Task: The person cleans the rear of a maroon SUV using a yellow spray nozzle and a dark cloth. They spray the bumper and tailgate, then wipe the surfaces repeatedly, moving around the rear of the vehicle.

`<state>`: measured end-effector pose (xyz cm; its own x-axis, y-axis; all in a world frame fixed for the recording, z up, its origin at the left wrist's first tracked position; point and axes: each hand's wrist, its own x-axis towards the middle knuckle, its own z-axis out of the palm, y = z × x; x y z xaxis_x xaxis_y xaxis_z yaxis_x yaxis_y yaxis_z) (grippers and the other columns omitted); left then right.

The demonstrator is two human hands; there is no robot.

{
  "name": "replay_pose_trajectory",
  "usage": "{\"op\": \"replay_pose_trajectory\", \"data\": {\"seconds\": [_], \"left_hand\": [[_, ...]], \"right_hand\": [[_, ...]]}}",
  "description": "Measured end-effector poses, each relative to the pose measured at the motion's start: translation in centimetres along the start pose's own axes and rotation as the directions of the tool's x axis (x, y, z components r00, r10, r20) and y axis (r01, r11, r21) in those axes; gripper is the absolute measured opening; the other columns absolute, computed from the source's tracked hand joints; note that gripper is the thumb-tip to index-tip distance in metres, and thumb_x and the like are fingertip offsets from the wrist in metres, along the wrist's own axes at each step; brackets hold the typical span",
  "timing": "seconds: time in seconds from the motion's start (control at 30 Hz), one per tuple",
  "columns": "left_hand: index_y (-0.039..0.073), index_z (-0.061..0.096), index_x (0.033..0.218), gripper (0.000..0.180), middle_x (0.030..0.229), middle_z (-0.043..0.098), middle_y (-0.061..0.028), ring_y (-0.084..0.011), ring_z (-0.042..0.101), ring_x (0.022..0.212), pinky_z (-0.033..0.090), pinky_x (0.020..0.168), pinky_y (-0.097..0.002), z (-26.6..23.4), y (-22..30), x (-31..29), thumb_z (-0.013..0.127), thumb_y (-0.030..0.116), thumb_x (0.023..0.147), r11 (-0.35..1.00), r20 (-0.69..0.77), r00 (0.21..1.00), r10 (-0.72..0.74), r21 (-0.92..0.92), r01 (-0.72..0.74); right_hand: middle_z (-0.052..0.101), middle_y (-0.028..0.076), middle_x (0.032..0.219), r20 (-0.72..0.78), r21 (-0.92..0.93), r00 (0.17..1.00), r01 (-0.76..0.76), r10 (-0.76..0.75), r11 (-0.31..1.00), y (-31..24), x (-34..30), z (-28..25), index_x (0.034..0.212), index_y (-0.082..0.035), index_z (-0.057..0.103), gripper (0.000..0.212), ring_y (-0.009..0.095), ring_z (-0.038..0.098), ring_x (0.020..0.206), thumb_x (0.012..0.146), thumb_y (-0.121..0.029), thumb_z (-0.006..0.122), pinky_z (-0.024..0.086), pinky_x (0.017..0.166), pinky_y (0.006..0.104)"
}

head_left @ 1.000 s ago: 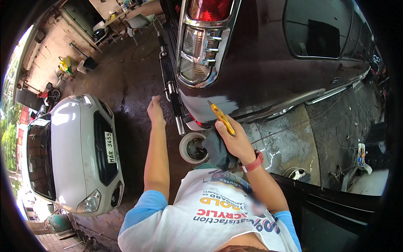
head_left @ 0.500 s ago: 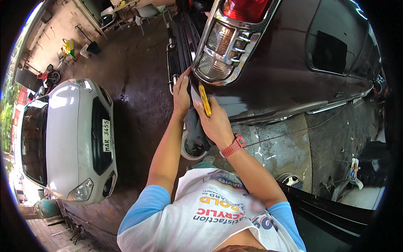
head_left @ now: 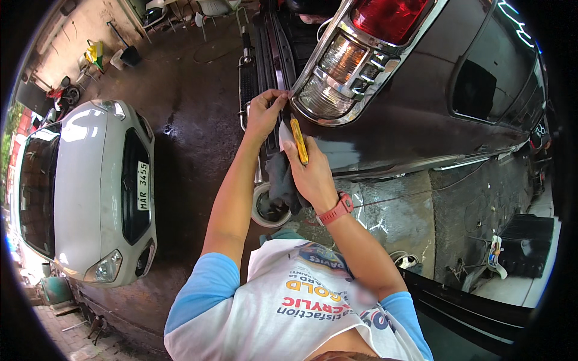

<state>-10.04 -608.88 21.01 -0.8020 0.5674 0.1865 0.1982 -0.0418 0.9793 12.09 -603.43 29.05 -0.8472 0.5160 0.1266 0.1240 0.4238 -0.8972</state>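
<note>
My right hand is closed round a yellow utility knife, its front end up against the rear corner of a dark vehicle. Just below the chrome-framed tail light, my left hand pinches thumb and forefinger together at the body edge. What they grip, if anything, is too small to make out. A pale grey patch shows on the corner between both hands. Under my right hand hangs a dark grey cloth; whether I hold it is hidden. The knife's blade is hard to see.
A white round tub stands on the floor below the cloth. To the left is a parked silver car. A black rear step bumper juts out beside my left hand. Chairs and a dustpan are at the far left.
My left fingers have gone from lying stretched along the edge to a pinch near the tail light's lower corner. The view has shifted slightly; the knife stays in my right hand.
</note>
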Motion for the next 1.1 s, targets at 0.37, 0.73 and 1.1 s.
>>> {"op": "replay_pose_trajectory", "data": {"seconds": [0.37,0.73,1.1], "left_hand": [[0.000,0.048,0.160,0.051,0.151,0.064,-0.0147,-0.0250,0.059,0.140,0.040,0.122,-0.0357,2.6,1.0,-1.4,0.059,0.017,0.113,0.989,-0.122,0.983,0.135,-0.046,-0.142],[-0.003,0.008,0.174,0.090,0.183,0.013,-0.0239,-0.0371,0.018,0.168,0.014,0.135,-0.0447,6.1,1.6,-5.8,0.059,0.031,0.109,0.953,-0.161,0.945,0.284,0.153,-0.260],[-0.002,-0.005,0.173,0.127,0.181,0.003,-0.0306,-0.0469,0.011,0.167,0.006,0.134,-0.0578,9.1,3.9,-7.0,0.079,0.037,0.086,0.777,-0.135,0.856,0.498,0.508,-0.372]], "right_hand": [[0.067,0.034,0.086,0.000,0.046,0.999,-0.043,0.043,0.998,-0.7,-1.2,-0.3,0.102,0.004,0.057,0.048,0.058,0.065,0.087,0.109,-0.043,0.066,0.049,0.072,0.0600],[0.063,0.030,0.081,-0.016,0.104,0.995,-0.099,0.101,0.990,0.7,-5.0,-2.9,0.101,0.004,0.056,0.049,0.053,0.060,0.076,0.110,-0.042,0.067,0.048,0.068,0.0509],[0.056,0.017,0.077,-0.102,0.203,0.989,-0.084,0.107,0.976,0.9,-7.0,-6.4,0.102,0.002,0.055,0.044,0.025,0.045,0.070,0.112,-0.039,0.065,0.045,0.066,0.0407]]}}
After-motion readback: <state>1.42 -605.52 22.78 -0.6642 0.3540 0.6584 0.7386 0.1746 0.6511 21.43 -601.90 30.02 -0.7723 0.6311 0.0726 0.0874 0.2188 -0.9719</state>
